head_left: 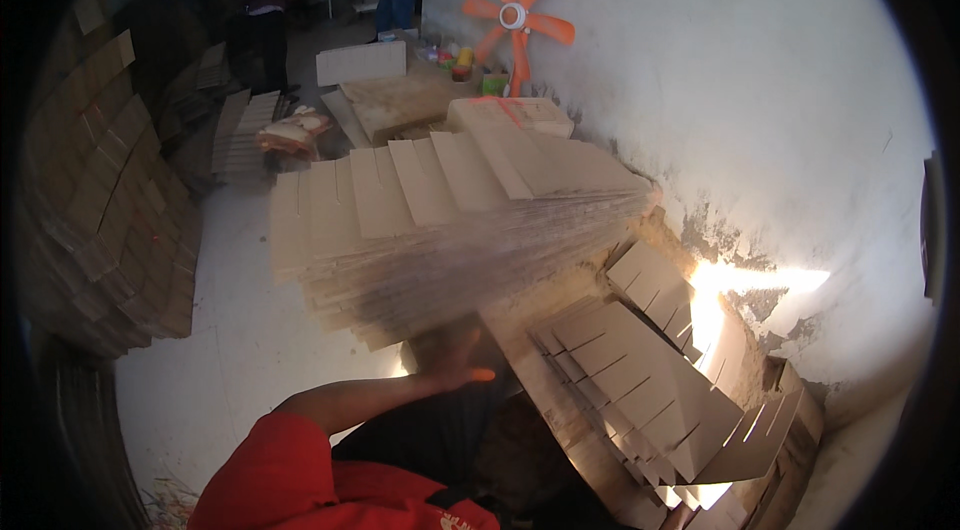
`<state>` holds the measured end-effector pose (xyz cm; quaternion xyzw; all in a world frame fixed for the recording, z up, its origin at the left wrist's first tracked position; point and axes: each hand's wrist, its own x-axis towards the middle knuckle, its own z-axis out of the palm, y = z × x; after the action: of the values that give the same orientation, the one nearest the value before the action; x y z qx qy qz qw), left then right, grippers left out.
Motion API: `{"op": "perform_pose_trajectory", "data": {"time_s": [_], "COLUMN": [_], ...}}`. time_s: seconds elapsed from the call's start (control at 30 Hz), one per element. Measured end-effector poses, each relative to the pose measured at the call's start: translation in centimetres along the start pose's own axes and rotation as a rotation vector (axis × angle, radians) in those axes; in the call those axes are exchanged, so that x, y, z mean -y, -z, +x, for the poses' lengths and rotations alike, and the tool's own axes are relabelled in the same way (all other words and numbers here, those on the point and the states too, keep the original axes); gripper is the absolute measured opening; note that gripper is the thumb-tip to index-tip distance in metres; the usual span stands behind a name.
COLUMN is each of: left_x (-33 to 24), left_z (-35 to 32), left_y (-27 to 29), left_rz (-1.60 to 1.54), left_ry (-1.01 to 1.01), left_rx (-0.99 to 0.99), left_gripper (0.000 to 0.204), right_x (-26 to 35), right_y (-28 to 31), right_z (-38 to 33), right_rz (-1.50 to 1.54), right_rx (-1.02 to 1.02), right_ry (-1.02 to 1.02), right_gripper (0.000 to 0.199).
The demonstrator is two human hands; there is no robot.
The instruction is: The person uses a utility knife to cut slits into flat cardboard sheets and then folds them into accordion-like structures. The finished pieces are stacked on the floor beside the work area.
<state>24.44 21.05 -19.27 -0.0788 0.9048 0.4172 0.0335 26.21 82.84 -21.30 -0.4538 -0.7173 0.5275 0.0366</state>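
Left hand point(450, 355) is pressed, fingers spread, beneath a blurred, fanned stack of tan slotted cardboard sheets point(430, 230), held raised; the right hand is unseen. More slotted cardboard dividers point(640, 380) lie piled rightward, apparently unhandled.

A thick stack of slotted cardboard sheets point(440, 220) fills the middle, blurred, directly above the left hand point(450, 355). To its right, a fanned pile of slotted cardboard pieces point(640, 380) crowds up against the wall point(760, 100). Stacked cardboard point(100, 220) lines the floor's left edge. Bare floor point(240, 340) lies open between that and the middle stack.
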Motion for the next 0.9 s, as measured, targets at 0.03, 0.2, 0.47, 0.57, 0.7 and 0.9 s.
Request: {"op": "perform_pose_trajectory", "data": {"time_s": [0.03, 0.2, 0.47, 0.57, 0.7, 0.9], "left_x": [0.1, 0.6, -0.3, -0.1, 0.0, -0.2], "left_z": [-0.2, 0.0, -0.6, -0.2, -0.5, -0.5], "left_y": [-0.1, -0.3, 0.5, 0.2, 0.2, 0.5], "left_rz": [-0.022, 0.036, -0.057, 0.110, 0.117, 0.095], "left_ry": [-0.010, -0.053, 0.000, 0.017, 0.010, 0.008], "left_rx": [-0.003, -0.042, 0.005, 0.003, 0.011, 0.027], "left_gripper": [0.105, 0.104, 0.104, 0.104, 0.105, 0.106], "right_x": [0.1, 0.5, 1.0, 1.2, 1.4, 1.4], "right_y": [0.0, -0.4, -1.2, -1.2, -1.2, -0.9], "right_z": [0.0, 0.1, 0.1, 0.1, 0.2, 0.4], "right_rz": [-0.008, -0.020, -0.067, -0.080, -0.100, -0.127], "right_rx": [0.003, 0.016, 0.011, 0.010, 0.009, 0.011], "right_ry": [0.002, 0.013, 0.012, 0.010, 0.011, 0.020], "right_gripper": [0.031, 0.031, 0.031, 0.031, 0.031, 0.031]}}
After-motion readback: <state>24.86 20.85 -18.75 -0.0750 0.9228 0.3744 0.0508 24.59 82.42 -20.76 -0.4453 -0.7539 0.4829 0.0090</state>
